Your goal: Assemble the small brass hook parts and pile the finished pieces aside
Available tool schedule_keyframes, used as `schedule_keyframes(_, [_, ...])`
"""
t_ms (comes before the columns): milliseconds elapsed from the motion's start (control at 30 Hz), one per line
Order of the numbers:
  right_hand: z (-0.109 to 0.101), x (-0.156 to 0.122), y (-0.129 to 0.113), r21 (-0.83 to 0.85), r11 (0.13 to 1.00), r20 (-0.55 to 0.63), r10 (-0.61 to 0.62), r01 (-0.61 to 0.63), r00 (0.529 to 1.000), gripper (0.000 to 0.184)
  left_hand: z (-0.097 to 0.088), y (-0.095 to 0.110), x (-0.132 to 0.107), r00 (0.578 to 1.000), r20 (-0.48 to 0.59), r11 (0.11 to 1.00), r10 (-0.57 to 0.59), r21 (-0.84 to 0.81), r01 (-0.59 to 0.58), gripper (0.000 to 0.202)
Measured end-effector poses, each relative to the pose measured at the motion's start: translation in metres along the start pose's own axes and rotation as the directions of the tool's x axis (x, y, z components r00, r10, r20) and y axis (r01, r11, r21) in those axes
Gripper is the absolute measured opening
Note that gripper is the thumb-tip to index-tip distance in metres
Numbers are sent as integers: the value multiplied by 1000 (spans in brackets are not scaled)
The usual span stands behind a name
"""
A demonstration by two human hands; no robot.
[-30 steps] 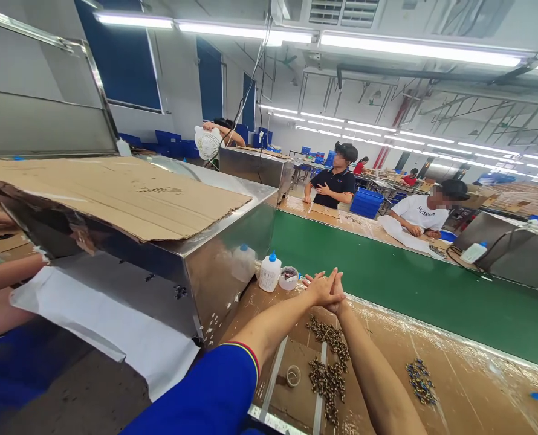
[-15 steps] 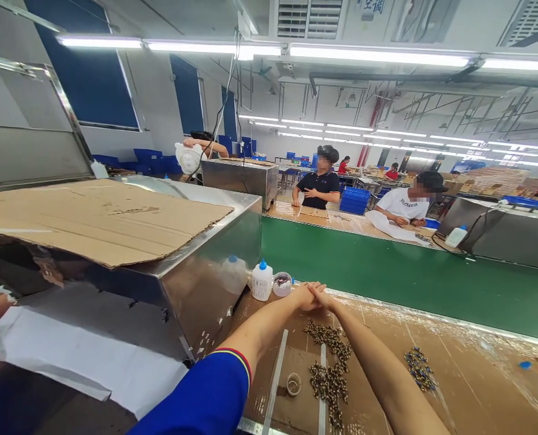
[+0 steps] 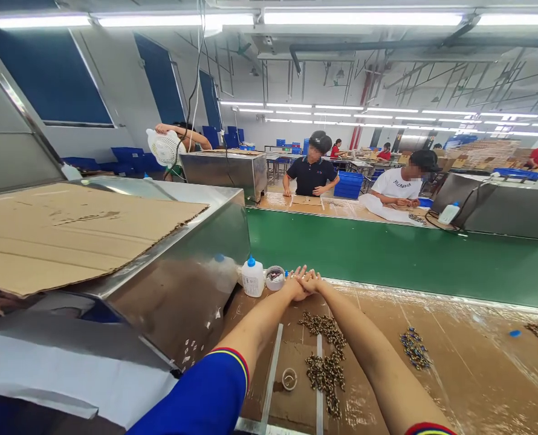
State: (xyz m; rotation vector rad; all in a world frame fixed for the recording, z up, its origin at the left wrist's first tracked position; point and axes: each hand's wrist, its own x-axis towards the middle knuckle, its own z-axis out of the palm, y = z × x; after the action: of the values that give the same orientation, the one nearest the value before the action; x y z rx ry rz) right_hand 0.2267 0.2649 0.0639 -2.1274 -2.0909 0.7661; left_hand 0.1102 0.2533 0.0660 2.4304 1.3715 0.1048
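Both arms reach forward over the far edge of the cardboard-covered bench. My left hand [image 3: 298,288] has its fingers stretched out and apart, with no object visible in it. My right hand [image 3: 313,281] touches it, its fingers extended across the left palm and partly overlapping it. Just left of the hands stand a round tub [image 3: 275,278] with small bits inside and a white bottle [image 3: 252,278] with a blue cap. Nearer to me, between the forearms, lie a pile of small brass-coloured metal parts [image 3: 324,368] and a small clear cup [image 3: 289,379].
A steel housing [image 3: 196,266] topped by a cardboard sheet [image 3: 83,226] fills the left side. Beyond the bench runs a green conveyor belt [image 3: 364,254]. Two co-workers sit across it. More small parts [image 3: 414,348] and a blue cap [image 3: 515,333] lie to the right.
The view has tilted down and shifted. My hands were folded together with fingers overlapping; now the left fingers are spread upward. The co-worker opposite in black has lowered a hand.
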Motion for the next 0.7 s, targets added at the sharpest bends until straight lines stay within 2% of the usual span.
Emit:
schedule_keyframes(100, [-9, 1, -3, -36, 999, -48, -8, 7, 999, 86, -5, 4, 3, 996, -79, 999, -49, 14, 51, 78])
schedule_keyframes(200, [-12, -3, -6, -79, 995, -135, -71, 60, 988, 81, -5, 7, 5, 984, -157, 996, -86, 7, 88, 72])
schedule_keyframes(333, [-12, -6, -8, -119, 989, -213, -110, 86, 971, 76, -4, 6, 13, 978, -179, 994, -107, -7, 107, 74])
schedule_keyframes(467, [-14, 0, -8, -126, 987, -257, -128, 98, 958, 78, -2, 0, 27, 972, -193, 991, -131, -16, 131, 75])
schedule_keyframes(567, [-12, 9, -5, -87, 993, -214, -95, 78, 972, 78, 4, -5, 37, 976, -166, 990, -144, -24, 142, 76])
schedule_keyframes(700, [-6, 23, 2, -51, 999, -74, -5, 1, 997, 78, 15, -13, 48, 987, -51, 988, -153, -17, 152, 79])
